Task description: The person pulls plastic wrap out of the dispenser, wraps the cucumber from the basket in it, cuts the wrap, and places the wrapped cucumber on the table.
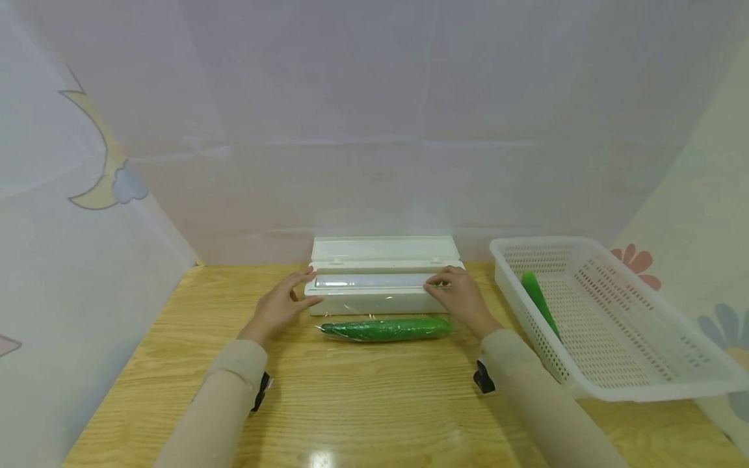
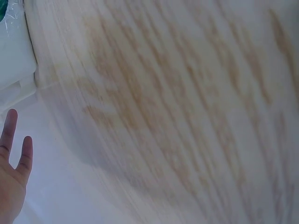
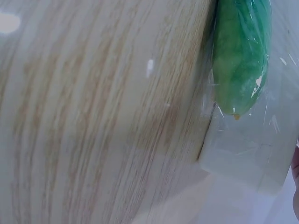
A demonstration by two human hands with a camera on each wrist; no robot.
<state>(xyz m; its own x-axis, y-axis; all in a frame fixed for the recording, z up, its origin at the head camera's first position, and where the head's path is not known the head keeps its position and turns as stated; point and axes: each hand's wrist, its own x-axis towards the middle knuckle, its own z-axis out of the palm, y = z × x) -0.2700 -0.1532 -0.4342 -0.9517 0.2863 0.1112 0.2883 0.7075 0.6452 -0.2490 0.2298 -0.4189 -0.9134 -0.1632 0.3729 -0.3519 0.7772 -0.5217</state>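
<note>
A white cling film dispenser (image 1: 374,303) lies across the table with its lid raised at the back and the film roll (image 1: 368,281) showing inside. In front of it a green cucumber (image 1: 386,329) lies under clear cling film; its rounded end also shows in the right wrist view. My left hand (image 1: 281,304) grips the dispenser's left end, thumb in front and a finger farther back. Two outstretched fingers (image 2: 7,135) appear in the left wrist view. At the right end my right hand (image 1: 462,296) pinches at the film by the front edge; its fingertips hide the exact hold.
To the right stands a white perforated basket (image 1: 585,383) with another green vegetable (image 1: 539,302) leaning inside its left wall. A pale patterned sheet (image 1: 374,130) rises behind the wooden table (image 1: 363,403). Printed sheets flank both sides.
</note>
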